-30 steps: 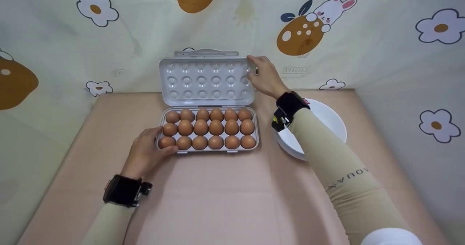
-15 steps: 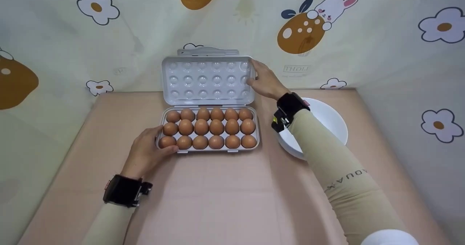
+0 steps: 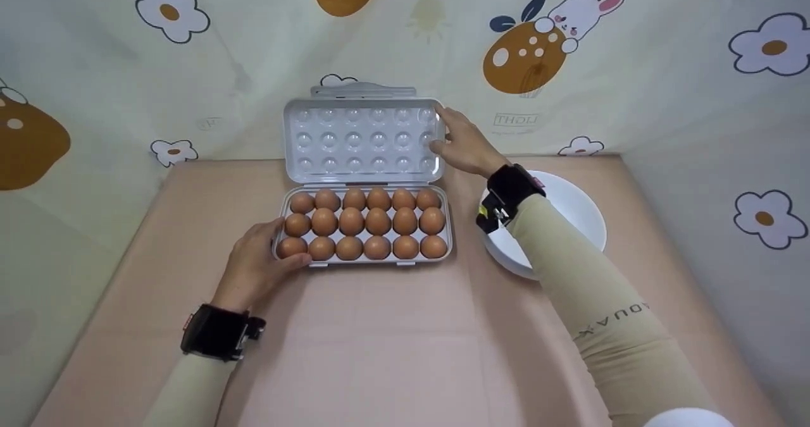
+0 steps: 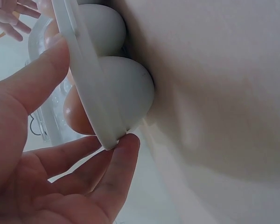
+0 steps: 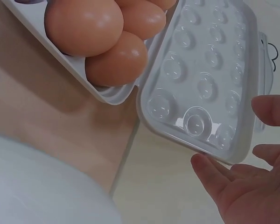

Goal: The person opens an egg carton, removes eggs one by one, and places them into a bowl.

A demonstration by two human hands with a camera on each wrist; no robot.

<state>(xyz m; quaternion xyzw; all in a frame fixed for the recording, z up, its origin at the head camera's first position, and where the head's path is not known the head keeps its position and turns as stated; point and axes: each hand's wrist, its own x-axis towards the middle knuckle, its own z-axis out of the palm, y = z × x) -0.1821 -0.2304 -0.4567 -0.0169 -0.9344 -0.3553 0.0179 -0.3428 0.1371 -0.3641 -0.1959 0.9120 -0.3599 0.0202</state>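
Grips, two: your left grip (image 3: 253, 266) is clasped on the left end of the pale grey, rectangular plastic egg tray (image 3: 361, 263), thumb along the near rim, fingertips at the end wall. Your right grip (image 3: 465, 141) touches the right edge of the pale grey, dimpled plastic lid (image 3: 365, 125) near its upper corner; you cannot tell from these views whether it pinches the edge or only rests there.

Lid, one: hinged to the tray's far side, standing raised behind it, with one grey handle (image 3: 364, 90) along its top.

Brown, smooth-shelled eggs (image 3: 378, 222): eighteen counted, three rows of six, all seated in the tray. Two small tabs (image 3: 405, 264) on the tray's near side. Tray sits mid-worktop (image 3: 380, 351), on a pinkish-beige cover.

White, round, shallow bowl (image 3: 585, 215): one, to the tray's right, apart from it. Your right forearm in its beige sleeve (image 3: 623, 326) crosses over the bowl and hides part of it.

Black wrist devices (image 3: 215, 333): two, one per wrist. Behind everything: pale printed cloth (image 3: 253, 9).
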